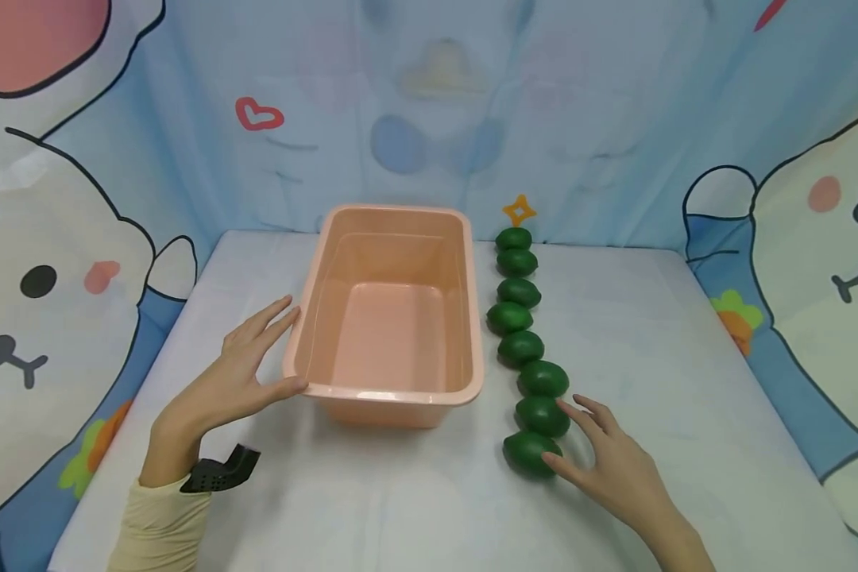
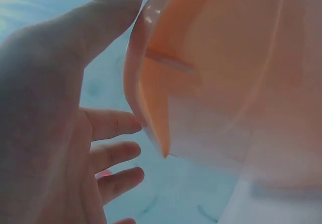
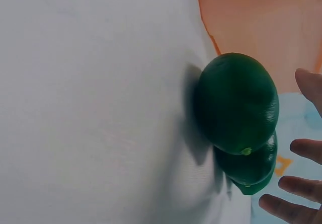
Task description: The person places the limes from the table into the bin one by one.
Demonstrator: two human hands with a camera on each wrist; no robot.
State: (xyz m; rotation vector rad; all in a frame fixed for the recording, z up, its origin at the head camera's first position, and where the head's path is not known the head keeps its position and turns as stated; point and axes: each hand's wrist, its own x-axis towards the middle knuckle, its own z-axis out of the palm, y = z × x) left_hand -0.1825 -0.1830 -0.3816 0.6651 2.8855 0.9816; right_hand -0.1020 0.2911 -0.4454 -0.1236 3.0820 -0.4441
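Note:
A peach-coloured plastic basin [image 1: 393,395] stands near the middle of the white table. My left hand [image 1: 232,377] is at its left front corner, thumb and fingertips at the rim, fingers spread and fairly straight; the left wrist view shows the same rim [image 2: 132,78] beside the thumb. To the basin's right, several green limes [image 1: 520,348] lie in a row running from front to back. My right hand [image 1: 618,465] is beside the front end of the row, its fingers loosely spread around the nearest lime [image 1: 531,454]. In the right wrist view that lime [image 3: 236,103] sits apart from the fingers.
A white cloth covers the table [image 1: 686,357]. Behind and at both sides hangs a blue curtain [image 1: 579,95] printed with cartoon animals. A black strap piece [image 1: 222,470] is on my left wrist, by the yellow sleeve [image 1: 160,524].

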